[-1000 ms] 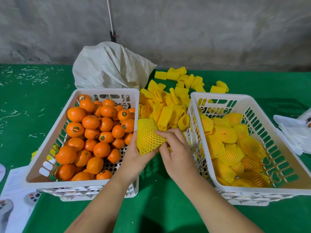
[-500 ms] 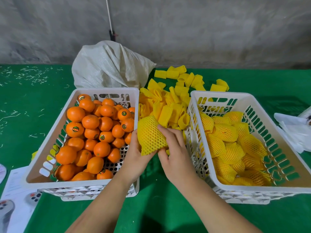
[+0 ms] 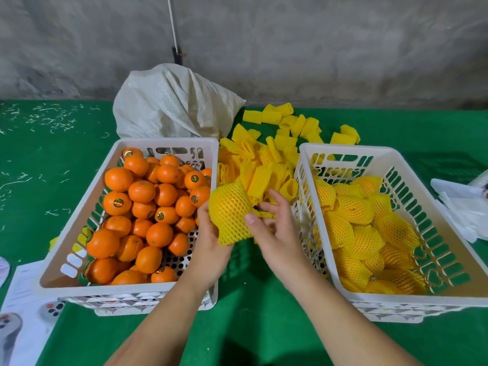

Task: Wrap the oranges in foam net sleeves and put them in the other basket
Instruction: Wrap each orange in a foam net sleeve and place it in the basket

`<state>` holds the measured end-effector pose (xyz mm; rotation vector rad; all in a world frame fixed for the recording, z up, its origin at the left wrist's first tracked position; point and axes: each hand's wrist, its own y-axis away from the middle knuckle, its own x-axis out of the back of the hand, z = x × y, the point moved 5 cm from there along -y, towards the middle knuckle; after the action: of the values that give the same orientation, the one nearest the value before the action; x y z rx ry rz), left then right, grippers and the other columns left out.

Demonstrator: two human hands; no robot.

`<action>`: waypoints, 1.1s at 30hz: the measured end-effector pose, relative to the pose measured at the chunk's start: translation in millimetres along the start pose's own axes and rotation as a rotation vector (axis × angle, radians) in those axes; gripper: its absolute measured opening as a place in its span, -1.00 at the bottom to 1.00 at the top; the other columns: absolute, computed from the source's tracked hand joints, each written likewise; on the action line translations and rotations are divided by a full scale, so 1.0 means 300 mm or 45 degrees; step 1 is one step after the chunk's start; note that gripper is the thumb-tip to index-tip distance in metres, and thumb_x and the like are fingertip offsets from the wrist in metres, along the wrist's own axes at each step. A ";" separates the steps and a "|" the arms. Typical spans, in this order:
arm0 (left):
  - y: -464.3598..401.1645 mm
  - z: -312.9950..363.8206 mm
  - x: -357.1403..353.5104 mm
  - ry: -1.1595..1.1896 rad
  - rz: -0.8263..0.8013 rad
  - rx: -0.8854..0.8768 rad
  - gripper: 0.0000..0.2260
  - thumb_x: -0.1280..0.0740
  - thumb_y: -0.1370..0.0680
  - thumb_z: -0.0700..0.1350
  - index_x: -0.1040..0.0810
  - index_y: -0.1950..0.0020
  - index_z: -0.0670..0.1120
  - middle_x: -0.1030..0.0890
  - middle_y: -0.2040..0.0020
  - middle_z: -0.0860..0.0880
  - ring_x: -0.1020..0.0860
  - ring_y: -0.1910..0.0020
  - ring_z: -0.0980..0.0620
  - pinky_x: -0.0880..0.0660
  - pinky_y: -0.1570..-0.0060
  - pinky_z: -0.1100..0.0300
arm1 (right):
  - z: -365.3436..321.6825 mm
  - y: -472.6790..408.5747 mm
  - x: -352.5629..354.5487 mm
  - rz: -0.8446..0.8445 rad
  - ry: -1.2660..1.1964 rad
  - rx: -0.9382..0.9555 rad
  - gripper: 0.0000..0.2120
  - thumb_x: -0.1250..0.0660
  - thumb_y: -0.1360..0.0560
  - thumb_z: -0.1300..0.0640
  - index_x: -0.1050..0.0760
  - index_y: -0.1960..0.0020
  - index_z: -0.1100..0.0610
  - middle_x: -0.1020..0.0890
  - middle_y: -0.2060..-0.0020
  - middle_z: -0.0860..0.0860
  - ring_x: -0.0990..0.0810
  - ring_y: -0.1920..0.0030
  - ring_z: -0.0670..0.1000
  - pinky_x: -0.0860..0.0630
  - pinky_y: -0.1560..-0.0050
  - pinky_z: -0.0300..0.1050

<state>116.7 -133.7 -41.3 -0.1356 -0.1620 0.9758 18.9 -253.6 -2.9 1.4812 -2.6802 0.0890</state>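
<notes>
One sleeved orange (image 3: 230, 210) sits between your hands, just above the gap between the baskets. Your left hand (image 3: 211, 241) grips it from below, steadying it; your right hand (image 3: 272, 228), fingers spread, thumb touching the net, looks to be settling the sleeve. Wrapped-fruit basket (image 3: 412, 295) lies just right; bare oranges (image 3: 148, 215) left of your hands.

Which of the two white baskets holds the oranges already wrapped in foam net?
The right basket: every orange in it wears a yellow net sleeve, whereas the left basket holds only bare oranges.
</notes>
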 end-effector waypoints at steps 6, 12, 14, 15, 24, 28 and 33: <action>0.016 -0.011 -0.046 -0.127 -0.311 0.039 -0.19 -0.49 -0.52 -0.22 -0.10 -0.63 0.08 -0.48 -0.40 0.24 -0.49 -0.43 0.11 -0.49 -0.33 0.21 | 0.019 -0.037 -0.054 -0.011 0.104 -0.060 -0.14 -0.59 -0.41 -0.02 -0.14 -0.53 -0.29 -0.46 -0.32 -0.17 -0.51 -0.29 -0.11 -0.57 -0.16 -0.21; 0.004 0.035 -0.049 0.031 -0.280 0.186 -0.40 -0.34 -0.59 0.16 -0.33 -0.59 0.01 -0.54 -0.45 0.11 -0.45 -0.49 0.08 -0.46 -0.40 0.18 | 0.033 -0.047 -0.011 -0.001 0.178 0.003 -0.10 -0.60 -0.40 0.13 -0.11 -0.40 -0.46 -0.40 -0.27 -0.25 -0.49 -0.20 -0.20 -0.56 0.08 -0.40; 0.011 0.030 -0.051 0.082 -0.226 0.210 -0.44 -0.38 -0.55 0.18 -0.45 -0.50 -0.02 -0.62 -0.35 0.00 -0.58 -0.36 -0.03 -0.55 -0.33 0.05 | 0.043 -0.035 -0.033 -0.150 0.273 0.025 -0.03 -0.56 -0.41 0.20 -0.06 -0.49 -0.42 -0.33 -0.41 -0.09 -0.46 -0.33 -0.04 -0.61 -0.16 -0.10; 0.016 0.025 -0.041 0.104 -0.176 0.220 -0.48 -0.41 -0.53 0.17 -0.51 -0.44 -0.02 -0.66 -0.28 -0.04 -0.62 -0.29 -0.09 -0.59 -0.28 0.00 | 0.046 -0.028 -0.040 -0.222 0.270 0.013 -0.04 -0.53 -0.40 0.19 -0.06 -0.51 -0.42 -0.29 -0.43 -0.10 -0.46 -0.36 -0.02 -0.62 -0.20 -0.02; 0.004 -0.019 -0.022 0.208 -0.221 0.225 -0.66 -0.41 -0.50 0.09 -0.59 -0.27 0.13 -0.67 -0.13 0.00 -0.63 -0.14 -0.06 -0.62 -0.07 0.08 | 0.078 -0.027 -0.034 -0.332 0.031 -0.273 -0.17 -0.52 -0.30 -0.12 -0.16 -0.40 -0.51 -0.38 -0.41 -0.15 -0.53 -0.32 0.01 -0.60 -0.23 0.08; -0.047 0.029 -0.059 0.066 -0.208 0.181 -0.25 -0.28 -0.36 0.59 -0.60 -0.09 -0.08 -0.61 -0.11 -0.07 -0.54 -0.23 -0.14 -0.45 -0.30 0.10 | 0.102 -0.021 -0.043 -0.219 -0.047 -0.224 -0.44 -0.51 -0.36 -0.14 -0.45 -0.32 -0.38 -0.61 -0.25 -0.21 -0.60 -0.27 -0.14 -0.57 -0.31 0.07; -0.016 0.008 -0.037 0.126 -0.168 0.220 -0.05 -0.32 -0.25 0.65 -0.47 -0.35 -0.06 -0.55 -0.21 -0.15 -0.54 -0.26 -0.17 -0.41 -0.41 -0.22 | 0.060 -0.057 0.093 0.078 -0.085 -0.107 -0.66 -0.50 -0.33 -0.21 -0.63 -0.09 -0.22 -0.69 -0.01 -0.27 -0.66 -0.01 -0.24 -0.58 -0.01 -0.17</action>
<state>114.0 -145.5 -39.0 -0.0141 0.0044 0.8454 17.9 -287.7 -17.9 1.4022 -2.7449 -0.0696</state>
